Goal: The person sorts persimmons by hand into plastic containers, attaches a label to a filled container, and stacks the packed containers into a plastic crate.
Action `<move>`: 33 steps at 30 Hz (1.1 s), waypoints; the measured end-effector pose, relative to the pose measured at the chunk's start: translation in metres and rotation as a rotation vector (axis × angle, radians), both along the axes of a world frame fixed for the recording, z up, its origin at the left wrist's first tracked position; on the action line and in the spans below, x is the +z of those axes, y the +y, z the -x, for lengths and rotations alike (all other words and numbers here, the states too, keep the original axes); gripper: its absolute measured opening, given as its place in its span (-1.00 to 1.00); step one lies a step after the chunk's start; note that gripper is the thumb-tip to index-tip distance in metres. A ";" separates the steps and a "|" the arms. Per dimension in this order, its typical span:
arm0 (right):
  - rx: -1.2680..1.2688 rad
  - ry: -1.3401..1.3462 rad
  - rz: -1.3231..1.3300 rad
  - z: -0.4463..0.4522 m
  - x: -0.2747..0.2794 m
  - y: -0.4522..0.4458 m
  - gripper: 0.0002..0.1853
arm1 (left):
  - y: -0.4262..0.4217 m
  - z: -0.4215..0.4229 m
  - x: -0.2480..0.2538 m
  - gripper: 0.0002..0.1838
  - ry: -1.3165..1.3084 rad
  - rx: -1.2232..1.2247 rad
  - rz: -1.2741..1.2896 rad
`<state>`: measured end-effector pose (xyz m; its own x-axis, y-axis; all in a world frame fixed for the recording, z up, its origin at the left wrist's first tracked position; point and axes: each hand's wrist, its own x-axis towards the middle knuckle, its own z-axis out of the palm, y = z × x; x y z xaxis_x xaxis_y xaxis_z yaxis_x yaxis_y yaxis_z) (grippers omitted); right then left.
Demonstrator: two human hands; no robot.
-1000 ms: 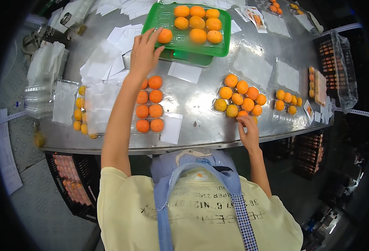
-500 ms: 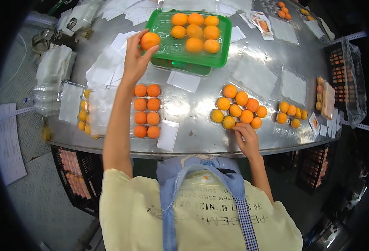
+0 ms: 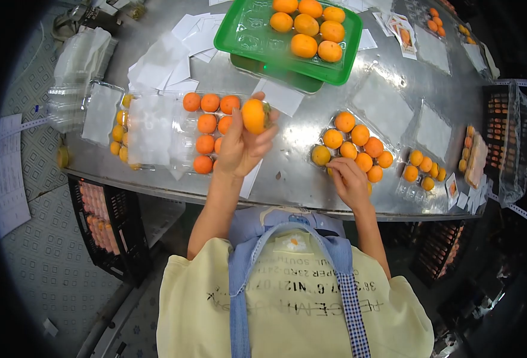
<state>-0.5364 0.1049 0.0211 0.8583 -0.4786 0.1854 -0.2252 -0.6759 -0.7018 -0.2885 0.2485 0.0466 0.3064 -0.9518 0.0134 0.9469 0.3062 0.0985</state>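
My left hand (image 3: 239,149) is closed around an orange persimmon (image 3: 255,116), its leafy calyx turned to the right. It is raised over the right edge of a clear tray holding several persimmons (image 3: 207,124), partly hiding them. My right hand (image 3: 352,182) is at the near side of another clear tray with several persimmons (image 3: 363,162). Its fingertips are closed on a persimmon (image 3: 329,172) that they mostly cover. Beyond my hands, a green tray (image 3: 245,45) carries a clear punnet with several persimmons (image 3: 306,24) and rests on a scale (image 3: 275,74).
White cards (image 3: 162,65) lie at the left, near stacked clear trays (image 3: 81,71). A small punnet of yellow-orange fruit (image 3: 424,170) and a wrapped pack (image 3: 475,158) are at the right. Black crates (image 3: 105,227) of fruit stand below the table edge (image 3: 174,185).
My left hand has come from the green tray's left edge toward me, turning the persimmon so its calyx shows. My right hand stays at the right-hand tray. The whole view has shifted slightly.
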 end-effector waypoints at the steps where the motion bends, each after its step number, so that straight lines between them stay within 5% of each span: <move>1: -0.002 -0.002 0.006 0.001 0.000 0.001 -0.83 | 0.001 0.006 0.003 -0.49 0.054 -0.010 -0.098; 4: -0.011 -0.004 0.018 0.002 0.001 0.005 -0.82 | 0.001 0.014 -0.005 -0.51 0.156 -0.108 -0.004; 9: -0.019 -0.013 0.038 0.010 -0.002 0.008 -0.84 | 0.000 0.024 -0.015 -0.53 0.035 -0.197 -0.314; 13: -0.023 0.126 -0.012 0.034 -0.004 0.020 -0.87 | 0.006 0.045 -0.037 -0.67 -0.619 -0.293 -0.732; 16: -0.013 0.136 -0.023 0.052 -0.013 0.024 -0.86 | 0.012 0.068 -0.068 -0.56 -1.633 -0.116 -0.886; 17: -0.028 0.147 -0.016 0.058 -0.014 0.024 -0.85 | 0.016 0.074 -0.071 -0.43 -1.694 -0.164 -0.998; 20: -0.125 0.158 0.034 0.072 -0.016 0.020 -0.84 | 0.017 0.084 -0.067 -0.47 -1.845 -0.039 -0.994; 23: -0.317 0.143 0.066 0.079 -0.015 0.007 -0.82 | 0.012 0.092 -0.058 -0.51 -1.644 -0.163 -1.148; 27: -0.453 0.232 -0.011 0.087 -0.004 -0.011 -0.69 | 0.018 0.090 -0.084 -0.60 -1.074 -0.337 -0.916; 30: -0.280 0.274 0.284 0.079 -0.003 -0.005 -0.59 | 0.018 0.098 -0.090 -0.63 -1.721 0.003 -0.818; 33: -0.276 0.408 0.290 0.073 -0.011 0.001 -0.51 | 0.015 0.103 -0.082 -0.74 -1.903 -0.023 -0.786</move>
